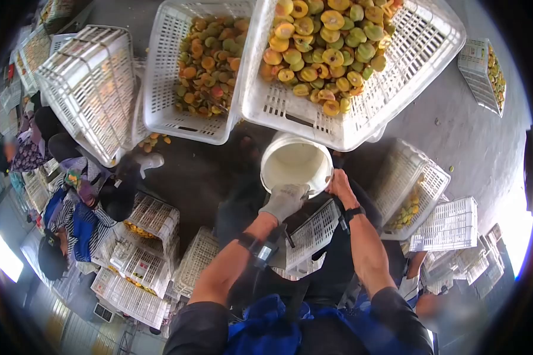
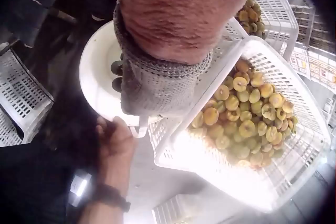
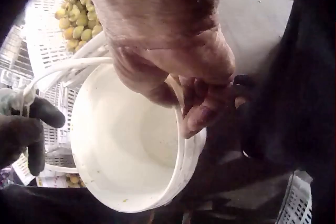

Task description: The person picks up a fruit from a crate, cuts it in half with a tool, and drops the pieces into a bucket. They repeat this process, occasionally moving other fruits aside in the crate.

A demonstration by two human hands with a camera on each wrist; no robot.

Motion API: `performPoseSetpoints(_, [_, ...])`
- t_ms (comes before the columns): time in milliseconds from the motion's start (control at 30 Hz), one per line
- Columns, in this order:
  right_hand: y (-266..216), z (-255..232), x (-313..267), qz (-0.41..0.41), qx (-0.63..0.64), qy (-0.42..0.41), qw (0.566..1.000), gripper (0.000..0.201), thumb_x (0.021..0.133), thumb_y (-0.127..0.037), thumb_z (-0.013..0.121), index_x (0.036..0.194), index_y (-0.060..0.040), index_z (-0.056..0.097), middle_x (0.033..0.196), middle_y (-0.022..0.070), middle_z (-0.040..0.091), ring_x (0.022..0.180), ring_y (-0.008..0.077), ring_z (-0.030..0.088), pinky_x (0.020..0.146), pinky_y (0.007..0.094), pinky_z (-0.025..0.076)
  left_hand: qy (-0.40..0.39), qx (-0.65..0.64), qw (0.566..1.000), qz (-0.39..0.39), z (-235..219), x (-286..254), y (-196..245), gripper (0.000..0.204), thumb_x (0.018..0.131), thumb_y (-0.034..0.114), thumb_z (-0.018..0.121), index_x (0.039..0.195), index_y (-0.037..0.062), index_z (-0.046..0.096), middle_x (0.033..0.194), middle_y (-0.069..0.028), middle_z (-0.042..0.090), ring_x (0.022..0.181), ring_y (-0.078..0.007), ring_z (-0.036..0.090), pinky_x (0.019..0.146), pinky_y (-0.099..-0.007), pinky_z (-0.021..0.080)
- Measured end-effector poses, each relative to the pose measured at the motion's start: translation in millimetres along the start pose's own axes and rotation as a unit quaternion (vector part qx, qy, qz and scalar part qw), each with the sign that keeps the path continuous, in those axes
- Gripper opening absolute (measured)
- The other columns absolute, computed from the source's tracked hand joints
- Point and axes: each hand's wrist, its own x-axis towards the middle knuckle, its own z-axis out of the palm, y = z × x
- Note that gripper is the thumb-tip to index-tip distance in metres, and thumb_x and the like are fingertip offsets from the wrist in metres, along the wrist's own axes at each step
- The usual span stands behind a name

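Where the bucket [image 1: 296, 163] is: between your hands, mouth tilted up, near the big crate [image 1: 417, 65].
Gloved left hand [image 1: 285, 201]: fingers curled partly closed, gripping the handle [image 3: 63, 65].
Bare right hand [image 1: 341, 183]: partly closed, pinching the bucket's rim [image 3: 178, 150].
Fruit [image 1: 331, 56]: halved pieces heaped in the big crate, more in the crate beside it.

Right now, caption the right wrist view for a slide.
Right hand grips a white bucket by its rim, gloved left hand at its side.
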Motion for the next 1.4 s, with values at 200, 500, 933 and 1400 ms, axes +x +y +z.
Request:
performPoseSetpoints(200, [13, 18, 39, -0.051, 0.004, 0.044, 0.998, 0.023, 0.083, -0.017, 0.061, 0.085, 0.0047, 0.066, 0.072, 0.0217, 0.065, 0.069, 0.0194, 0.064, 0.063, 0.0429, 0.049, -0.01, 0.005, 0.999, 0.03, 4, 33, -14, 0.023, 0.09, 0.029, 0.065, 0.101, 0.0087, 0.065, 0.09, -0.0154, 0.071, 0.09, -0.0361, 0.069, 0.079, -0.048, 0.051])
performPoseSetpoints(500, [21, 39, 72, 0.011, 0.207, -0.048, 0.977, 0.026, 0.087, -0.009, 0.065, 0.11, 0.0027, 0.063, 0.081, 0.0075, 0.068, 0.067, 0.0139, 0.063, 0.056, 0.0313, 0.05, -0.111, 0.113, 0.987, 0.024, 20, 61, -58, 0.02, 0.092, 0.028, 0.06, 0.094, 0.0078, 0.065, 0.086, -0.0155, 0.071, 0.086, -0.0355, 0.071, 0.075, -0.0505, 0.052])
performPoseSetpoints(933, [5, 34, 130, -0.096, -0.157, -0.016, 0.983, 0.045, 0.092, -0.034, 0.07, 0.127, -0.0071, 0.062, 0.119, 0.0059, 0.07, 0.108, 0.0224, 0.065, 0.092, 0.0372, 0.054, -0.213, 0.213, 0.951, 0.068, -1, 109, -42, 0.019, 0.088, 0.024, 0.061, 0.093, 0.0077, 0.071, 0.085, -0.0142, 0.073, 0.081, -0.0345, 0.072, 0.071, -0.0487, 0.054])
performPoseSetpoints(1400, [41, 96, 120, -0.2, 0.0, 0.042, 0.979, 0.036, 0.098, -0.012, 0.051, 0.132, -0.0031, 0.06, 0.132, 0.0208, 0.062, 0.125, 0.0367, 0.057, 0.103, 0.0398, 0.047, 0.091, 0.186, 0.939, 0.274, -8, 140, -79, 0.016, 0.081, 0.02, 0.063, 0.071, 0.0103, 0.07, 0.067, -0.008, 0.067, 0.06, -0.0247, 0.066, 0.054, -0.0378, 0.051])
